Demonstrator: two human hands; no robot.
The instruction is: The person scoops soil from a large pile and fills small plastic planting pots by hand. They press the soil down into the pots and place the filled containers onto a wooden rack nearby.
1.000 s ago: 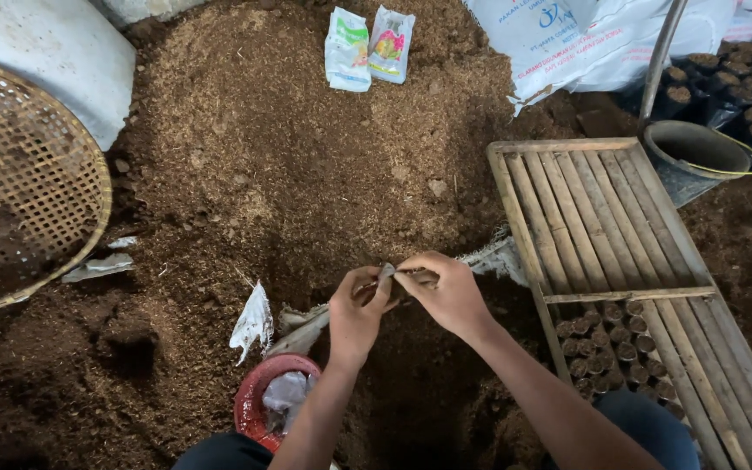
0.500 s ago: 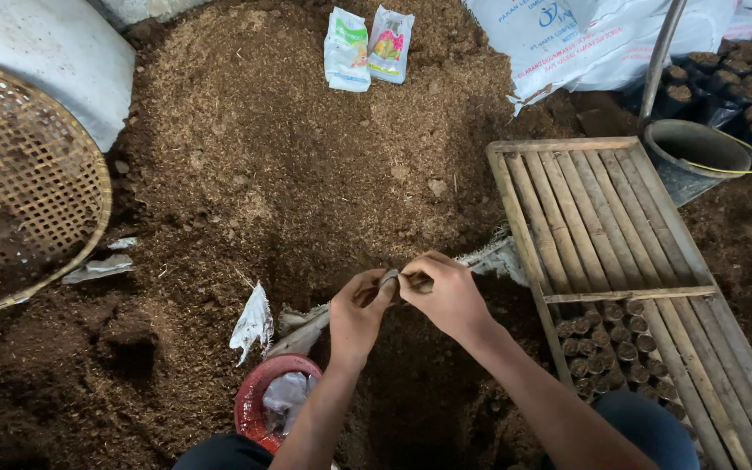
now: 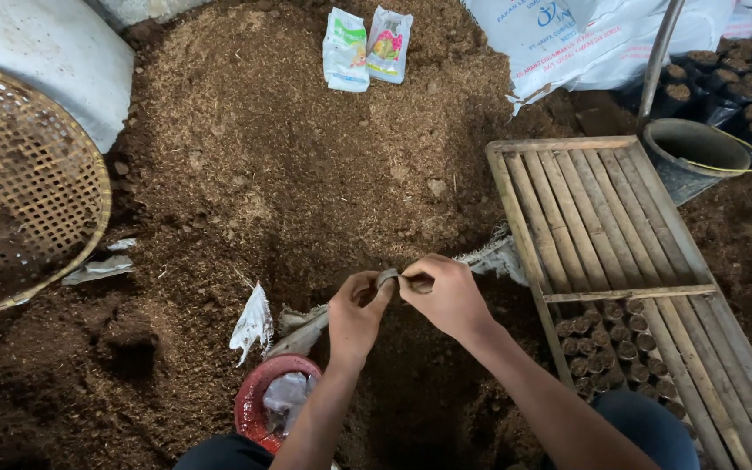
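Here both hands' fingers [image 3: 389,287] pinch a small bag [image 3: 386,278].

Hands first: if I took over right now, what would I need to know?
Left hand and right hand: both pinch one small grey bag between them, above the soil heap.
Wooden tray: to the right; a cluster of filled small pots sits in its near part, the far part is bare slats.
Red bowl: by the left arm, with plastic in it.
The held bag's fill cannot be seen.
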